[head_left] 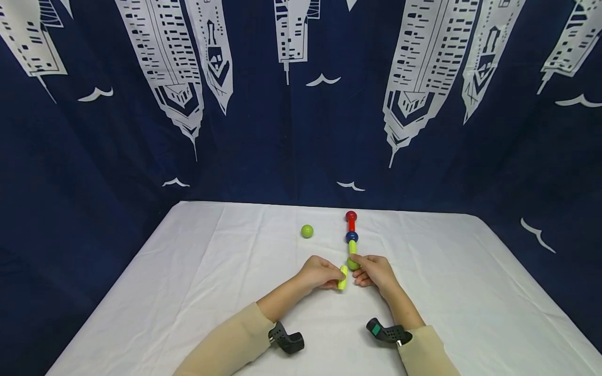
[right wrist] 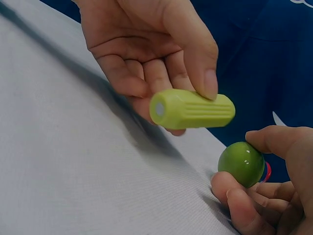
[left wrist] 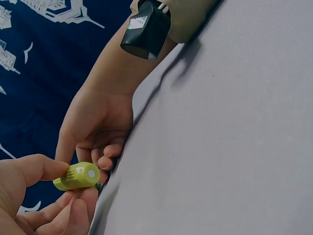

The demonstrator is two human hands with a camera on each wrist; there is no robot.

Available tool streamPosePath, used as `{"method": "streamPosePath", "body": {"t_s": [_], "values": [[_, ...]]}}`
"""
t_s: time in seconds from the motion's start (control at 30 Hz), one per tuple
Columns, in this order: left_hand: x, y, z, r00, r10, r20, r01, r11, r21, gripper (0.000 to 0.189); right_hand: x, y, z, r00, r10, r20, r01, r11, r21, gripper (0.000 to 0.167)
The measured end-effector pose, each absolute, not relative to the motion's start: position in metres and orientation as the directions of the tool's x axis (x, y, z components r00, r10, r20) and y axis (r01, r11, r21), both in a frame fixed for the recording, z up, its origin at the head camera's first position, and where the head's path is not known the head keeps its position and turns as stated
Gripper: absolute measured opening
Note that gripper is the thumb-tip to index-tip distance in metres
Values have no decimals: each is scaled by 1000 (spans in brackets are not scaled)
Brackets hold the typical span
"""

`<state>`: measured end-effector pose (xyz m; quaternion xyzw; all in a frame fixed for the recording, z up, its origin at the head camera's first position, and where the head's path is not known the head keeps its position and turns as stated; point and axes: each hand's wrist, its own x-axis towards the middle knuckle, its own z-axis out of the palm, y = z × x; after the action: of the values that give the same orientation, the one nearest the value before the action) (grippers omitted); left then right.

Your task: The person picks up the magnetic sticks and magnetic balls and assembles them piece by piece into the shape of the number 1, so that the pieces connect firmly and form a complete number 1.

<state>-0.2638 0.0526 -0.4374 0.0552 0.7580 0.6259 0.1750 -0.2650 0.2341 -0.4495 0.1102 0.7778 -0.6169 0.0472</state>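
Note:
My left hand (head_left: 321, 272) pinches a short yellow-green magnetic rod (right wrist: 193, 108) between thumb and fingers. A pale round magnet face shows on its end in both wrist views. Just to its right, my right hand (head_left: 378, 272) grips a green ball (right wrist: 240, 164) with thumb and fingertips. In the head view that ball forms the near end of a straight chain. Beyond it run a yellow-green rod (head_left: 352, 247), a dark blue ball (head_left: 351, 237), a red rod (head_left: 351, 225) and a red ball (head_left: 350, 215). A small gap separates the left hand's rod from the green ball.
A loose green ball (head_left: 307, 231) lies left of the chain on the white tablecloth (head_left: 211, 292). Behind the table hangs a dark blue curtain (head_left: 291, 136) with white building prints. Each wrist wears a black camera (head_left: 389, 332).

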Motion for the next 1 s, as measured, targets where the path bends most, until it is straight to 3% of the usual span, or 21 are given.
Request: {"method": "streamPosePath", "body": {"t_s": [0.3,1.0], "values": [[-263,67,-440,-938,283,-198,-164,140,976,10,-264,234,-449,-970,119,-214,237,229,-944,43],[-261,82,-445,-932,276,-234,-207,123,971,9,-266,235,-451,-968,144,-205,238,268,-934,47]]}}
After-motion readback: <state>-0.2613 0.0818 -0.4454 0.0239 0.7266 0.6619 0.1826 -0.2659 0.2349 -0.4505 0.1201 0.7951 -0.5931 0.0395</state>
